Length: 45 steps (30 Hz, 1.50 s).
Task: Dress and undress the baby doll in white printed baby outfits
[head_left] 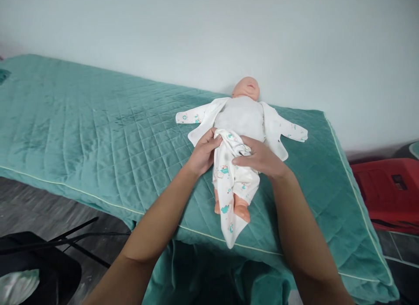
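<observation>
The doll (244, 115) lies on its garment (229, 182) on the bed (98, 130) before you, head toward the wall (209, 29) behind. Your left hand (204, 152) and right hand (260, 158) meet on its middle. A case (382, 191) sits right of the bed.

Left hand (203, 152) and right hand (262, 158) apparently grip sleepsuit (229, 182) on doll (244, 117).

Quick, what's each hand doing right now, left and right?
Left hand: closed, pinching the printed baby suit at the doll's waist.
Right hand: closed, gripping the same suit's bunched fabric.
</observation>
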Each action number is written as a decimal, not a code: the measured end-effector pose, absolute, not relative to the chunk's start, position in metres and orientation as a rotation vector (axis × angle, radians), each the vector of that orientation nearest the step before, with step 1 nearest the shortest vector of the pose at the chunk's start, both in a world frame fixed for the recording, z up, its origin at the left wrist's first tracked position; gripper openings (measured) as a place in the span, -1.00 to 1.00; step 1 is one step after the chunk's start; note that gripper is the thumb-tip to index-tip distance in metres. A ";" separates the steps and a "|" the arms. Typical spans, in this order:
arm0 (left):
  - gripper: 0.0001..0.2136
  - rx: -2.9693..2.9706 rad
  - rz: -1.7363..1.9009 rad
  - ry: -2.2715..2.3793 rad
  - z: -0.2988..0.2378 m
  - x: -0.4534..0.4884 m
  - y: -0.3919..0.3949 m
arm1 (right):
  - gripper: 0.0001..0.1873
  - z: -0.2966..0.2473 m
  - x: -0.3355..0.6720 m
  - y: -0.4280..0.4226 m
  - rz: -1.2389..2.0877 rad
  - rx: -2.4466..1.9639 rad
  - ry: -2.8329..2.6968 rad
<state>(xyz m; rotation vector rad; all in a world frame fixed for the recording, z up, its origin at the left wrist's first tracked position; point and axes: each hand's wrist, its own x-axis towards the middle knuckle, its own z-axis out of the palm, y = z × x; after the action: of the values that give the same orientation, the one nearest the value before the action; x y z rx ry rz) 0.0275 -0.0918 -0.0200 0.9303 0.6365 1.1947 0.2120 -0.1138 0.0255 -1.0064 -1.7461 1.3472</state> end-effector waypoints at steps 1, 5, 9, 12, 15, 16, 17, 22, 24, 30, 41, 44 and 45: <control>-0.69 0.915 1.215 0.625 -0.021 0.028 -0.091 | -0.41 0.028 0.212 -0.115 1.314 -1.018 -1.859; -0.66 0.976 1.186 0.668 -0.024 0.028 -0.092 | -0.58 0.029 0.209 -0.119 1.331 -1.108 -1.967; -0.48 1.266 1.071 0.734 -0.018 0.023 -0.095 | -0.66 0.018 0.206 -0.119 1.356 -1.085 -1.583; -0.32 1.465 0.942 0.650 -0.011 0.018 -0.096 | -0.78 0.010 0.202 -0.116 1.260 -1.064 -1.352; -0.35 1.425 0.904 0.629 -0.008 0.018 -0.096 | -0.87 0.006 0.199 -0.114 1.177 -1.082 -1.316; -0.41 1.363 0.907 0.624 -0.009 0.019 -0.096 | -0.86 0.006 0.199 -0.114 1.172 -1.085 -1.326; -0.48 1.288 0.916 0.617 -0.009 0.020 -0.097 | -0.85 0.006 0.199 -0.114 1.174 -1.092 -1.340; -0.56 1.001 1.097 0.639 -0.014 0.023 -0.101 | -0.75 0.018 0.204 -0.118 1.265 -1.145 -1.547; -0.58 0.984 1.189 0.695 -0.015 0.022 -0.105 | -0.67 0.025 0.207 -0.120 1.314 -1.134 -1.726; -0.67 0.926 1.269 0.743 -0.004 0.023 -0.132 | -0.63 0.024 0.209 -0.121 1.315 -1.103 -1.830; -0.76 0.645 1.066 0.890 0.037 0.029 -0.241 | -0.87 0.005 0.206 -0.119 0.686 -1.215 -2.211; -0.77 0.537 1.138 0.842 0.041 0.037 -0.265 | -0.84 0.006 0.207 -0.120 0.646 -1.199 -2.320; -0.77 0.505 1.161 0.832 0.041 0.040 -0.272 | -0.83 0.006 0.208 -0.119 0.643 -1.186 -2.348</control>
<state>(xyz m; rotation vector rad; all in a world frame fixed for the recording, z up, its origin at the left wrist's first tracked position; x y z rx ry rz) 0.0400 -0.2720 0.0411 0.5049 0.8323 1.1609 0.2078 -0.1193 0.0060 -1.1857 -2.3482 0.6429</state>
